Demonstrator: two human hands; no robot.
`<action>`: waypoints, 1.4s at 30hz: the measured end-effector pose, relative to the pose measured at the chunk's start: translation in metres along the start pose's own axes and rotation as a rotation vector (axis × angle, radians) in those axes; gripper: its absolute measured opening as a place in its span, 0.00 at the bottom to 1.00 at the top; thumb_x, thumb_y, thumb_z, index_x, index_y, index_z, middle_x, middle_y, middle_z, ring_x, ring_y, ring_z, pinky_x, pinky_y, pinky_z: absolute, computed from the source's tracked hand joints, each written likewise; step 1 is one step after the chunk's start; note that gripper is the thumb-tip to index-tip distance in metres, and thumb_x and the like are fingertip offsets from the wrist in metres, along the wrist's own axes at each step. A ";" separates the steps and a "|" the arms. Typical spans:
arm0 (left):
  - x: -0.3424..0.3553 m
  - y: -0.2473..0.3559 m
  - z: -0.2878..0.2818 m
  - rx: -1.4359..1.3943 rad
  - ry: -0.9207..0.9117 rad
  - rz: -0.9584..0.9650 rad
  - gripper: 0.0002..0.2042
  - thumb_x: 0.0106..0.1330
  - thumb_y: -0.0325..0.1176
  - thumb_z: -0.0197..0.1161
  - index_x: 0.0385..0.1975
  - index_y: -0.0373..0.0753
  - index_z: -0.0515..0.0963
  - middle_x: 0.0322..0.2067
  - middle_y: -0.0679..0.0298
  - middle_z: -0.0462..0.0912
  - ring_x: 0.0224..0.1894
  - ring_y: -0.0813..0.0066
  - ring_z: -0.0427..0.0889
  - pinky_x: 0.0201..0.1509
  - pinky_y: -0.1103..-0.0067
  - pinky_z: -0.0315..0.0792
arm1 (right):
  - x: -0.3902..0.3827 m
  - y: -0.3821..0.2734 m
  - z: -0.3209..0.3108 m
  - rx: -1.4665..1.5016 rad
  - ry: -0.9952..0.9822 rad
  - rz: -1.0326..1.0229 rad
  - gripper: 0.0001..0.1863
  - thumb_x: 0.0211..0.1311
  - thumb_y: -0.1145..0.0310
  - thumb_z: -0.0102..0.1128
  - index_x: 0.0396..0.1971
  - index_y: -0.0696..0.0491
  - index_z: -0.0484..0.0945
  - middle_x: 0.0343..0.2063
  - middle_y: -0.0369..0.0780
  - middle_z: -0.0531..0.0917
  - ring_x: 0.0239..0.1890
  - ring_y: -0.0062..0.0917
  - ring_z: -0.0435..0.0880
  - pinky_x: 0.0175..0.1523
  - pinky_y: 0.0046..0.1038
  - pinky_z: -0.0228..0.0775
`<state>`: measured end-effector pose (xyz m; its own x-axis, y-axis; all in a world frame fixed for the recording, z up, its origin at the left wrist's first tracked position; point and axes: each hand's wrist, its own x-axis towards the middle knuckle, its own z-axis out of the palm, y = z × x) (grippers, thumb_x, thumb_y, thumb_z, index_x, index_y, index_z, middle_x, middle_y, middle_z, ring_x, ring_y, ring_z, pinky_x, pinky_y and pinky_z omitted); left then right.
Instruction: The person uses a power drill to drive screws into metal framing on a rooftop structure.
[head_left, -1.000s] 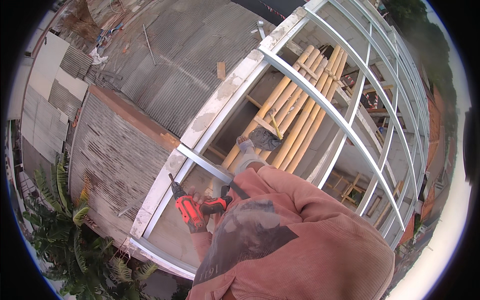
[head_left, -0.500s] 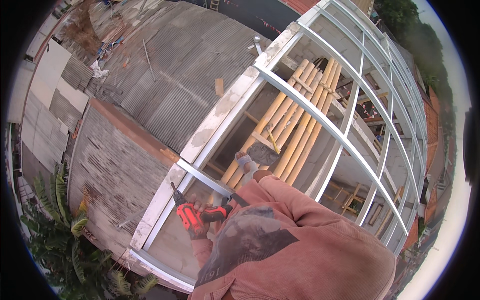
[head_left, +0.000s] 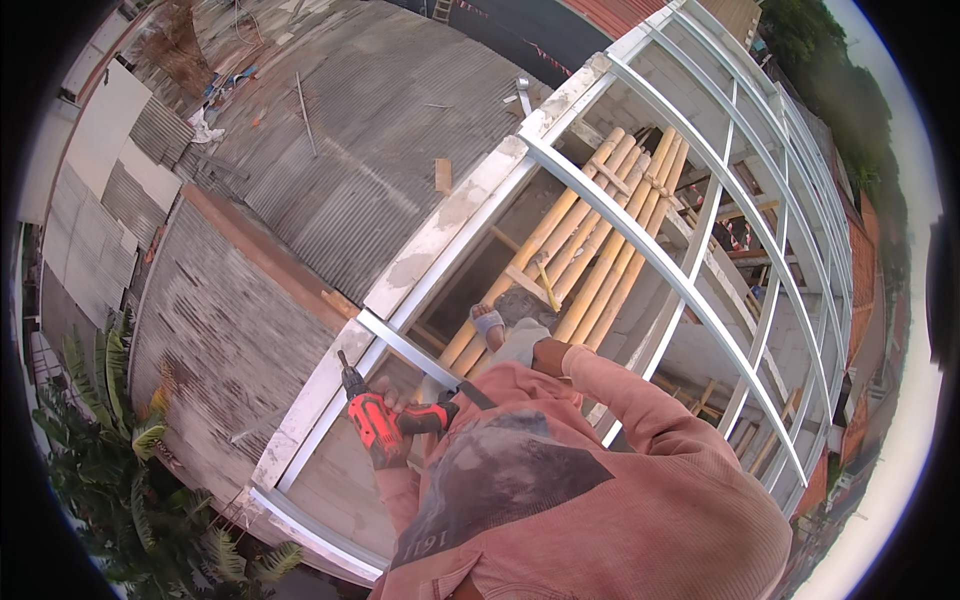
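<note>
1. The left hand [head_left: 388,396] is closing its fingers firmly around the body of a power drill [head_left: 374,422], holding it out at the person's left
2. The right hand [head_left: 521,342], looking covered by a pale grey glove, is lying just below a dark crumpled bundle [head_left: 518,304]; its fingers are blurring into the grey, so I cannot tell how far they are opening, whether they are touching the bundle or whether they are holding anything
3. The drill is showing a bright red housing with black parts, a dark chuck and a slim bit [head_left: 343,358] that is pointing up and to the left; its dark grip is slanting across toward the person's middle
4. Any marking on the drill is staying too small to read; the pink sweatshirt [head_left: 640,490] is carrying a dark printed panel with a few pale characters along its lower left edge
5. The drill is sitting within the left hand's grasp and well apart from the right hand, which is lying above and to the right of it in the view; a silver metal strip [head_left: 408,347] is running between them, near the drill
6. Beyond the right hand, bamboo poles [head_left: 580,314] are lying side by side
</note>
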<state>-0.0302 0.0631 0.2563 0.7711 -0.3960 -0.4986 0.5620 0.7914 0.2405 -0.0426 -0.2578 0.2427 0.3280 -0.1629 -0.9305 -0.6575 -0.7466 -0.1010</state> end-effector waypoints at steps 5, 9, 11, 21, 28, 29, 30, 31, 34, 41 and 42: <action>0.006 0.005 -0.001 0.070 0.062 0.059 0.31 0.77 0.56 0.49 0.56 0.28 0.76 0.33 0.62 0.79 0.33 0.68 0.79 0.48 0.64 0.77 | -0.036 0.095 -0.009 -0.226 0.298 -0.578 0.15 0.57 0.55 0.64 0.35 0.52 0.83 0.33 0.46 0.84 0.40 0.42 0.85 0.43 0.35 0.74; 0.013 0.007 0.017 0.220 0.055 -0.041 0.38 0.77 0.63 0.44 0.52 0.23 0.76 0.26 0.60 0.79 0.27 0.68 0.78 0.40 0.69 0.77 | -0.049 0.082 -0.031 0.302 0.573 -0.472 0.13 0.59 0.59 0.63 0.30 0.55 0.79 0.28 0.42 0.84 0.30 0.37 0.83 0.41 0.30 0.77; 0.009 0.000 0.055 0.238 0.039 -0.086 0.40 0.78 0.64 0.42 0.50 0.22 0.76 0.23 0.60 0.79 0.25 0.69 0.78 0.38 0.73 0.76 | -0.044 0.061 -0.031 0.721 0.408 -0.519 0.10 0.61 0.63 0.60 0.28 0.55 0.78 0.28 0.40 0.83 0.30 0.31 0.83 0.40 0.29 0.78; 0.009 -0.030 0.099 0.443 0.036 -0.363 0.22 0.70 0.53 0.61 0.37 0.34 0.79 0.26 0.58 0.82 0.31 0.67 0.81 0.42 0.73 0.76 | -0.037 -0.056 -0.057 1.572 -0.090 -0.639 0.07 0.66 0.69 0.55 0.31 0.55 0.78 0.26 0.37 0.82 0.29 0.23 0.82 0.38 0.25 0.79; 0.018 -0.026 0.080 0.536 0.043 -0.426 0.23 0.71 0.52 0.60 0.36 0.32 0.78 0.24 0.57 0.82 0.32 0.65 0.81 0.43 0.73 0.75 | -0.074 -0.089 -0.062 1.531 -0.109 -0.710 0.07 0.69 0.70 0.62 0.43 0.55 0.81 0.37 0.37 0.83 0.39 0.23 0.83 0.47 0.27 0.78; 0.019 -0.026 0.078 0.536 0.035 -0.416 0.23 0.71 0.52 0.60 0.36 0.32 0.78 0.24 0.57 0.82 0.32 0.65 0.81 0.43 0.73 0.75 | -0.075 -0.089 -0.062 1.523 -0.107 -0.722 0.07 0.69 0.70 0.62 0.43 0.55 0.81 0.37 0.37 0.83 0.39 0.23 0.83 0.47 0.27 0.78; 0.018 -0.028 0.075 0.586 0.029 -0.429 0.23 0.72 0.53 0.60 0.36 0.32 0.78 0.24 0.57 0.81 0.31 0.66 0.81 0.41 0.74 0.74 | -0.076 -0.089 -0.060 1.547 -0.150 -0.724 0.08 0.68 0.71 0.64 0.44 0.56 0.81 0.38 0.37 0.84 0.41 0.23 0.83 0.49 0.27 0.78; 0.017 -0.028 0.077 0.638 0.023 -0.445 0.24 0.72 0.53 0.60 0.36 0.32 0.78 0.24 0.58 0.81 0.29 0.67 0.81 0.39 0.76 0.74 | -0.077 -0.087 -0.058 1.573 -0.192 -0.724 0.10 0.66 0.73 0.66 0.46 0.56 0.81 0.39 0.37 0.84 0.42 0.24 0.84 0.51 0.27 0.78; 0.017 -0.028 0.087 0.653 0.010 -0.442 0.25 0.72 0.54 0.60 0.36 0.32 0.78 0.24 0.59 0.81 0.28 0.69 0.80 0.36 0.77 0.73 | -0.079 -0.087 -0.060 1.527 -0.118 -0.732 0.10 0.66 0.73 0.66 0.46 0.56 0.81 0.40 0.37 0.84 0.43 0.24 0.83 0.52 0.27 0.78; 0.015 -0.029 0.086 0.734 -0.022 -0.410 0.28 0.75 0.61 0.53 0.39 0.35 0.78 0.25 0.62 0.82 0.25 0.75 0.80 0.32 0.80 0.73 | -0.092 -0.081 -0.066 1.131 0.182 -0.900 0.14 0.70 0.71 0.63 0.53 0.57 0.82 0.43 0.39 0.85 0.47 0.22 0.84 0.56 0.26 0.77; 0.014 -0.029 0.085 0.733 -0.019 -0.410 0.28 0.75 0.61 0.53 0.39 0.35 0.78 0.25 0.62 0.82 0.25 0.75 0.80 0.32 0.80 0.73 | -0.090 -0.080 -0.064 1.131 0.179 -0.899 0.14 0.70 0.71 0.63 0.53 0.57 0.82 0.43 0.39 0.85 0.47 0.22 0.84 0.56 0.26 0.77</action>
<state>-0.0105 -0.0053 0.3130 0.4647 -0.5995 -0.6517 0.8458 0.0826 0.5271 0.0238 -0.2248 0.3573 0.9316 -0.0634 -0.3580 -0.3332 0.2450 -0.9104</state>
